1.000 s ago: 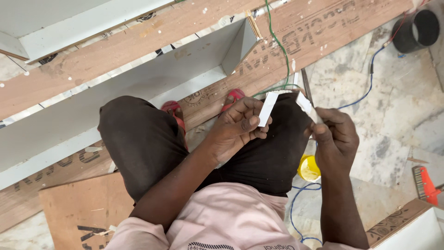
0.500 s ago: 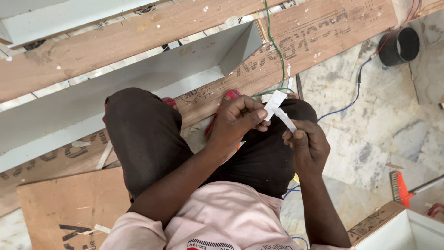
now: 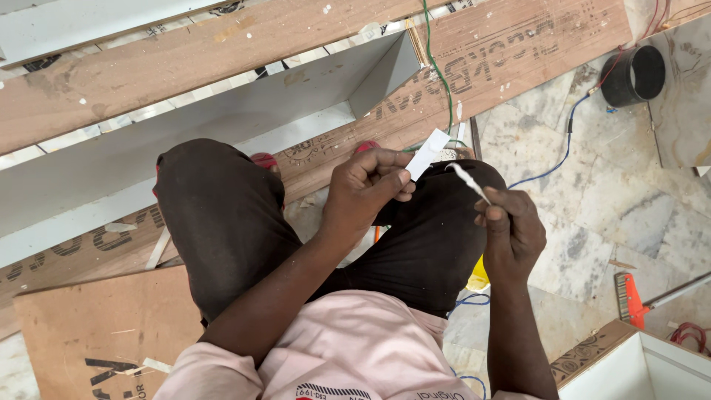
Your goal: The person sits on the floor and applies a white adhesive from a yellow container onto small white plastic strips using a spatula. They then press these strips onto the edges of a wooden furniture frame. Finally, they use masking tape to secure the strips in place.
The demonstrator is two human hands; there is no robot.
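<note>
White strip [image 3: 428,153] in left grip [image 3: 368,190]

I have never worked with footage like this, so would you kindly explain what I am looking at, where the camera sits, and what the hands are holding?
There is no machine here: a person works with two bare hands, and the one camera is worn on that person's head, looking straight down. So you see their own knees in dark trousers and a pink shirt at the bottom.

The left hand pinches a small flat white strip. The right hand holds a thin white twisted piece; the two pieces are apart.

Around the person lie wooden planks, a long white channel, a green wire, a blue wire, a black pipe piece and a marble floor. A piece of cardboard lies at lower left.
</note>
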